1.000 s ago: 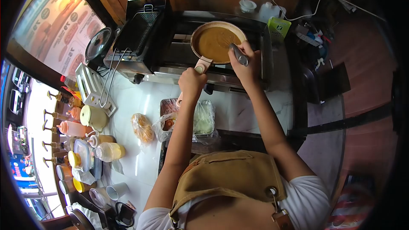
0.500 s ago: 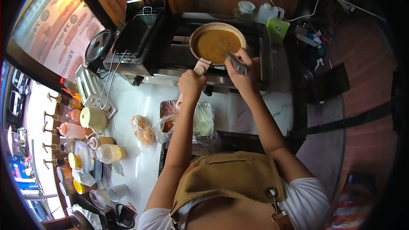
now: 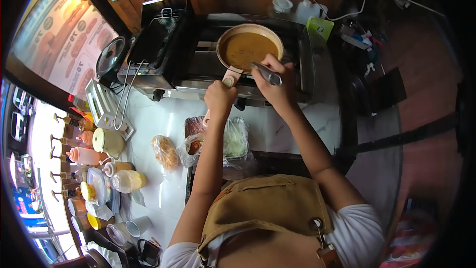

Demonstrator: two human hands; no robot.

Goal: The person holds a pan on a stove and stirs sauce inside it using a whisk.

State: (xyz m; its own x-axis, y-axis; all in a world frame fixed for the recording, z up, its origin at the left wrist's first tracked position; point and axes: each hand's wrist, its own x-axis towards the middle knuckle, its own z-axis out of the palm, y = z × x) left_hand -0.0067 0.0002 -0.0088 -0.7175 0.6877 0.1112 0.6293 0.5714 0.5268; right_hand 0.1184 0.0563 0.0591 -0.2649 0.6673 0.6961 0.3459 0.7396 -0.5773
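A round pan (image 3: 219,39) with a pale rim sits on the gas stove, holding brown sauce (image 3: 248,48). My left hand (image 3: 220,98) is closed around its pink handle (image 3: 231,76). My right hand (image 3: 275,83) grips a whisk (image 3: 267,74) by its grey metal handle over the near right side of the pan. The whisk's lower end is hidden in the sauce and behind the rim. Below my left forearm, a plastic-wrapped tray (image 3: 235,139) with pale green shreds and red pieces lies on the white counter.
A black grill (image 3: 156,44) with a mesh basket stands left of the stove (image 3: 198,87). A wire rack (image 3: 106,106), several sauce bottles (image 3: 84,155) and jars line the left side. A bag of yellowish food (image 3: 165,152) lies mid-counter. A green pouch (image 3: 320,30) stands behind at right.
My right hand has moved the whisk left, nearer the pan handle, and the sauce surface has shifted. My left hand stays on the handle. The whole view has shifted slightly.
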